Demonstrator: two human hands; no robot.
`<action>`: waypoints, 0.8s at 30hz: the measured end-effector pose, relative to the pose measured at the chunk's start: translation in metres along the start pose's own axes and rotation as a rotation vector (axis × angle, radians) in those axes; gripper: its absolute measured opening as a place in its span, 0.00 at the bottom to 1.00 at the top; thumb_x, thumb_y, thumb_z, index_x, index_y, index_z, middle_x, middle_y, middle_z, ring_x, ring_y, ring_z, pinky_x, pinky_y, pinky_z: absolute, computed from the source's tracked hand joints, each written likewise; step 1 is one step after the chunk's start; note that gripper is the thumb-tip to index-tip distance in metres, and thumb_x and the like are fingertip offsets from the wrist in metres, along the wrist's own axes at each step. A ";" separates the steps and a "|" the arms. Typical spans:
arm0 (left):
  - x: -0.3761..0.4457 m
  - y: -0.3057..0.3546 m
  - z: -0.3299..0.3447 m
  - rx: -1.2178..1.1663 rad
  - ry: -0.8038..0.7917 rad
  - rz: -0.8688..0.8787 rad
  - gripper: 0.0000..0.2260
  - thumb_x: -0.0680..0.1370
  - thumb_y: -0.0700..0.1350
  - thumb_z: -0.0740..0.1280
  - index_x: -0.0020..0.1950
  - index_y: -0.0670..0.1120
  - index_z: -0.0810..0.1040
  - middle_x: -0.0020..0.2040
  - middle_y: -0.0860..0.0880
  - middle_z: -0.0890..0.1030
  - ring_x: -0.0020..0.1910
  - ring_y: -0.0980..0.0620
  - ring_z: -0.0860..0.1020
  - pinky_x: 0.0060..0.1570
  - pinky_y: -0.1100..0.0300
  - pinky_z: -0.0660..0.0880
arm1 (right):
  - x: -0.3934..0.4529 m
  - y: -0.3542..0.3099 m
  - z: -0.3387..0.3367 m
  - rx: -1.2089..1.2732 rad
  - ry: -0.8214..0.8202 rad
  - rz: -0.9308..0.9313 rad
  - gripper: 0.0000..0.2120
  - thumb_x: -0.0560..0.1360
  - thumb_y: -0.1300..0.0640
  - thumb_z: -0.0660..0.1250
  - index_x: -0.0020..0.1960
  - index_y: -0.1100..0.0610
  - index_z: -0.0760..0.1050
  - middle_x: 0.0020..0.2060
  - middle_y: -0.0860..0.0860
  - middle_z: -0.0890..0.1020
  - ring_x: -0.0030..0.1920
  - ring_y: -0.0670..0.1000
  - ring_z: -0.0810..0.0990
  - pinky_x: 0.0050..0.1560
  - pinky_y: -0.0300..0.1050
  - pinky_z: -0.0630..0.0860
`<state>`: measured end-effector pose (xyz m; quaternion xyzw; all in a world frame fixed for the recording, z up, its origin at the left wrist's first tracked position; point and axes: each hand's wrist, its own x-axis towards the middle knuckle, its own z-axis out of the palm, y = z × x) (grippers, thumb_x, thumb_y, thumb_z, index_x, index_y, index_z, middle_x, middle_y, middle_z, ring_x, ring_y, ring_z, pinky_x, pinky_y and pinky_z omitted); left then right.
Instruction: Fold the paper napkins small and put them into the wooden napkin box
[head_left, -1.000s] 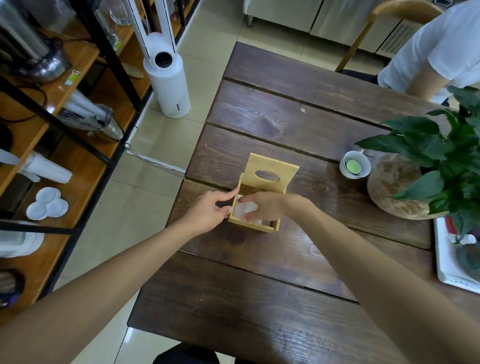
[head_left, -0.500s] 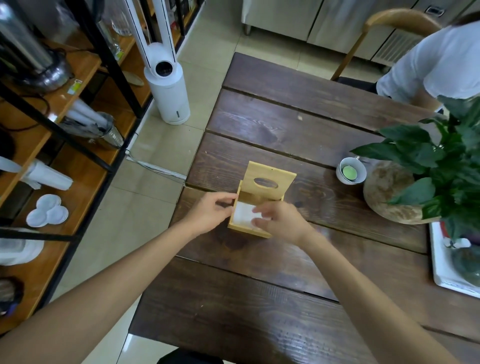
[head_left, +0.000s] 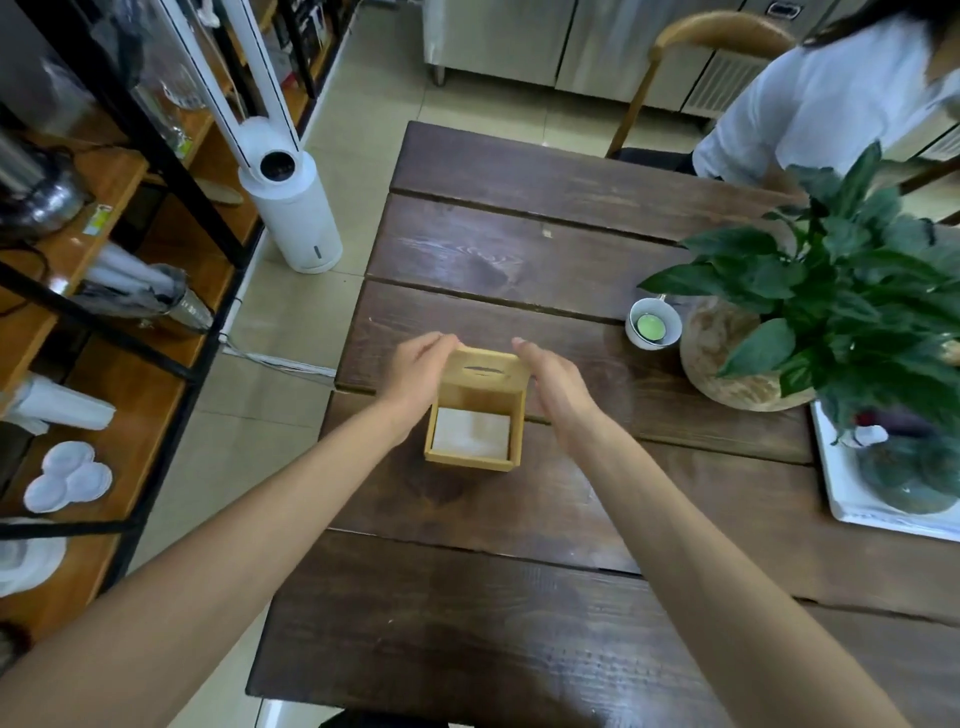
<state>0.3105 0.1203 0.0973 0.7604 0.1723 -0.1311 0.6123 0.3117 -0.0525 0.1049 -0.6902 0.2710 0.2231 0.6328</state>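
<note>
Landmark: the wooden napkin box (head_left: 474, 415) stands on the dark plank table (head_left: 519, 597), near the table's left edge; every place below is given from this box.

Box lid: the hinged lid (head_left: 483, 367), with an oval slot in it, stands raised at the box's far side, tilted slightly toward the camera.

Napkins: a white folded napkin stack (head_left: 471, 433) lies flat inside the box, filling the bottom.

Left hand: the left hand (head_left: 415, 379) sits against the box's left wall, forearm reaching in from the lower left. Its fingers are curled, fingertips at the lid's far left corner; they appear to touch the lid, though a firm grip cannot be told.

Right hand: the right hand (head_left: 556, 384) is just right of the box, forearm coming in from the lower right. Its fingers are extended and loosely together, palm facing the box's right wall and lid edge, holding nothing. Whether the palm touches the wood cannot be told.

Cup: a small white cup (head_left: 652, 329) with a green candle-like disc inside stands to the far right of the box.

Plant: a leafy potted plant (head_left: 831, 291) in a round speckled pot stands further right of the box, beyond the cup.

Tray: a white tray (head_left: 841, 499) lies to the right of the box at the table's edge.

Other person: someone in a white shirt (head_left: 821, 104) sits at the table's far right corner, well away from the box.
</note>
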 end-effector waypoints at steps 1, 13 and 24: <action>-0.005 -0.006 -0.002 0.038 -0.004 0.021 0.11 0.80 0.49 0.63 0.48 0.50 0.85 0.51 0.52 0.84 0.51 0.55 0.77 0.50 0.60 0.69 | -0.001 0.013 0.001 0.009 0.021 -0.042 0.20 0.74 0.41 0.70 0.58 0.53 0.79 0.52 0.47 0.83 0.53 0.47 0.81 0.56 0.48 0.78; -0.058 -0.090 -0.005 0.229 -0.092 0.003 0.28 0.83 0.42 0.62 0.81 0.54 0.57 0.81 0.55 0.60 0.79 0.55 0.58 0.77 0.52 0.59 | -0.010 0.143 0.024 -0.222 0.224 -0.267 0.29 0.76 0.32 0.63 0.74 0.39 0.63 0.70 0.44 0.75 0.70 0.45 0.73 0.69 0.57 0.73; -0.061 -0.083 -0.016 0.662 -0.109 0.271 0.33 0.81 0.43 0.65 0.81 0.60 0.53 0.82 0.55 0.55 0.78 0.48 0.62 0.71 0.49 0.69 | -0.022 0.102 0.012 -0.580 0.292 -0.292 0.34 0.75 0.42 0.71 0.75 0.49 0.61 0.70 0.53 0.69 0.66 0.54 0.73 0.67 0.54 0.73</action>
